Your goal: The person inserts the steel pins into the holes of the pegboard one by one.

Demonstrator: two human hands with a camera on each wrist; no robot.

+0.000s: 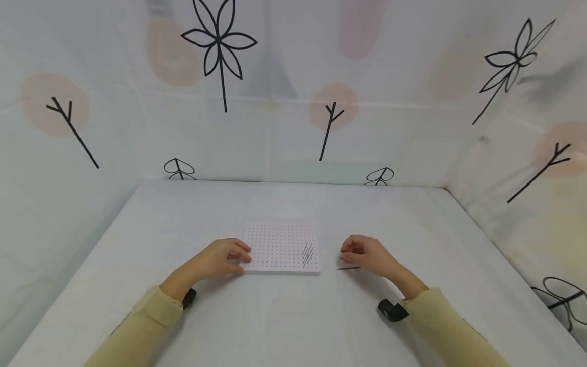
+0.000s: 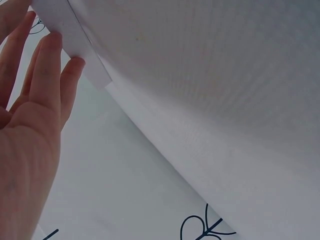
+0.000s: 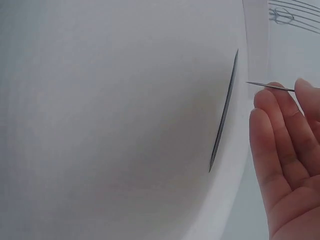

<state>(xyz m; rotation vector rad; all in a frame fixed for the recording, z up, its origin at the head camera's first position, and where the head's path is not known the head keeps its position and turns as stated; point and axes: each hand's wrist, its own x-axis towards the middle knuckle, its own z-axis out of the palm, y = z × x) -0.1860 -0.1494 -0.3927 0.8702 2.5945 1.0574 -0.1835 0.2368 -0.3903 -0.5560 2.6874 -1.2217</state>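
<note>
A white square board point(image 1: 275, 247) with rows of small holes lies flat on the table. My left hand point(image 1: 223, 259) rests against the board's left edge, fingers spread and relaxed; in the left wrist view its fingertips point(image 2: 75, 62) meet the board's side. To the right of the board, my right hand point(image 1: 372, 256) pinches a thin dark needle point(image 3: 280, 87) between thumb and fingers, its pointed end sticking out. Beneath that hand, dark needle-like pieces point(image 3: 223, 112) lie close together on the table. Several thin needles point(image 1: 308, 254) slant up from the board's right part.
The white-covered table point(image 1: 284, 316) reaches back to a cloth wall point(image 1: 270, 132) printed with flowers and twigs. Dark wrist-worn devices point(image 1: 392, 310) sit under both forearms, by the yellowish sleeves point(image 1: 445, 326).
</note>
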